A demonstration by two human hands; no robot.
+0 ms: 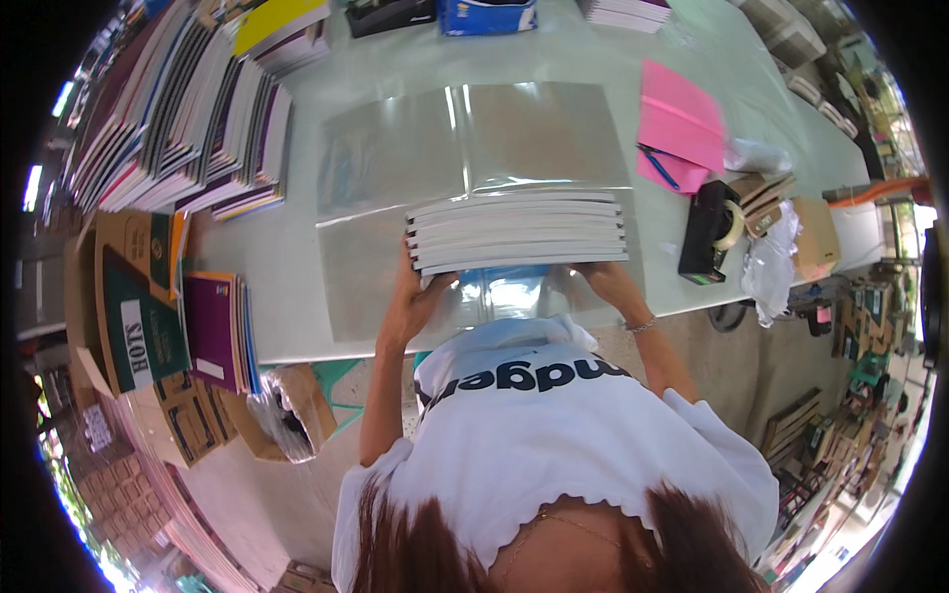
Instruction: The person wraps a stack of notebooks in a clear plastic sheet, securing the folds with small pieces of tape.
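A stack of books [516,233] with white page edges and thin dark covers stands at the near side of the table, in front of my body. My left hand [423,295] grips its left end, the thumb along the near side and the other fingers mostly hidden by the books. At the right end my right hand [607,283] holds the near lower corner, its fingertips partly out of sight under the stack. Beneath the books lies a large clear plastic sheet [395,148] with shiny crease lines, spread across the tabletop.
Tall piles of books [188,119] fill the far left of the table [306,128]. Cardboard boxes [133,296] stand at the left edge. On the right lie pink paper [680,114], a blue pen [660,170], a black tape dispenser [700,237] and crumpled plastic [768,265]. A blue box [487,18] sits at the back.
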